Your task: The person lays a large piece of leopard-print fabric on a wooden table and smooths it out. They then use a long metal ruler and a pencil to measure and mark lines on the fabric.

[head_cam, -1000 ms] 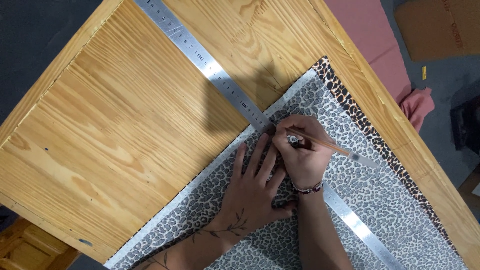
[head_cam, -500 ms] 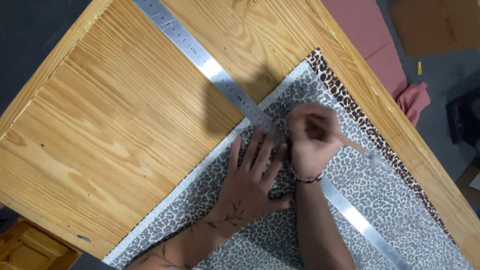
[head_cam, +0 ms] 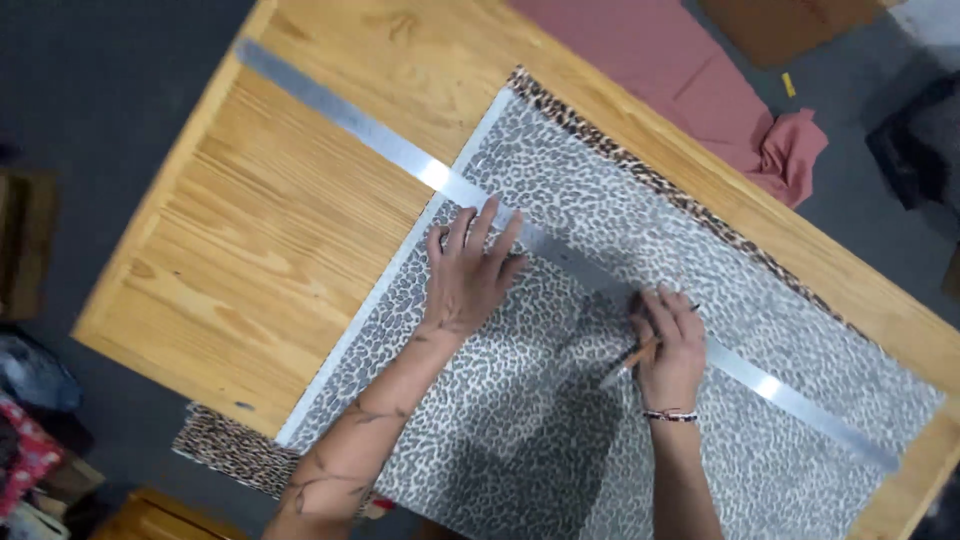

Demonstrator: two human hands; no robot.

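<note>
Head view: my left hand (head_cam: 468, 275) lies flat with fingers spread, pressing the metal ruler (head_cam: 560, 255) onto the leopard-print cloth (head_cam: 560, 420); my right hand (head_cam: 668, 345), closed around a pencil (head_cam: 628, 358), sits on the cloth against the ruler's near edge. No drawn line shows yet. Beyond the ruler, off the table (head_cam: 250, 250), lie pink cloth (head_cam: 700, 70) and brown cardboard (head_cam: 780, 25)
</note>
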